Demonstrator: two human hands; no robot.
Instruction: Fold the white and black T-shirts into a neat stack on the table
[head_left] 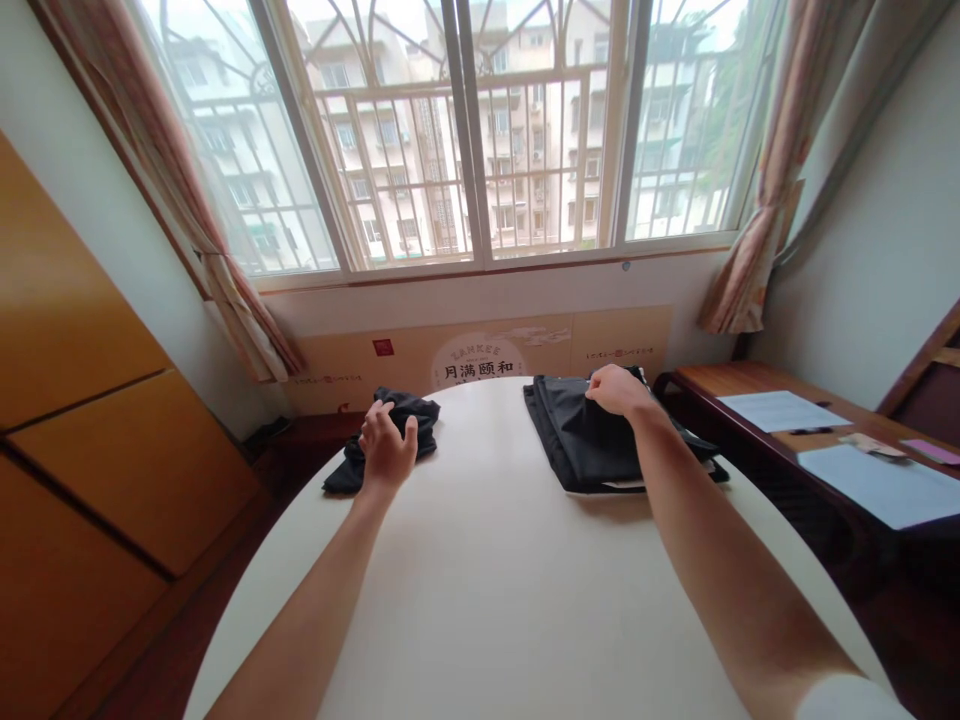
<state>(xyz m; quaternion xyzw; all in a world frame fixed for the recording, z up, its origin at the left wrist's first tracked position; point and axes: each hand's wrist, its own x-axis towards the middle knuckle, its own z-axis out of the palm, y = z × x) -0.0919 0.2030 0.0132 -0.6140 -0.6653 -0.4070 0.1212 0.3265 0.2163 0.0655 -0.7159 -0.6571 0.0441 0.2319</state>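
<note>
My left hand (386, 448) is over a crumpled black cloth (411, 408) at the table's far left, its fingers spread and thumb raised. Whether its fingertips press on the cloth I cannot tell. A neat stack of folded black clothes (577, 440) lies at the far right of the white table (480, 590). Over the upper part of that stack is my right hand (616, 390), its fingers curled closed against the dark fabric. What is between those fingers is hidden. A pale edge shows under the front of the stack.
To the right stands a wooden side table (727, 385) with papers (784, 411), a pen and small notes. Behind the round table, a printed cardboard panel (345, 370) leans under the barred window. A wooden cabinet (97, 400) is at the left.
</note>
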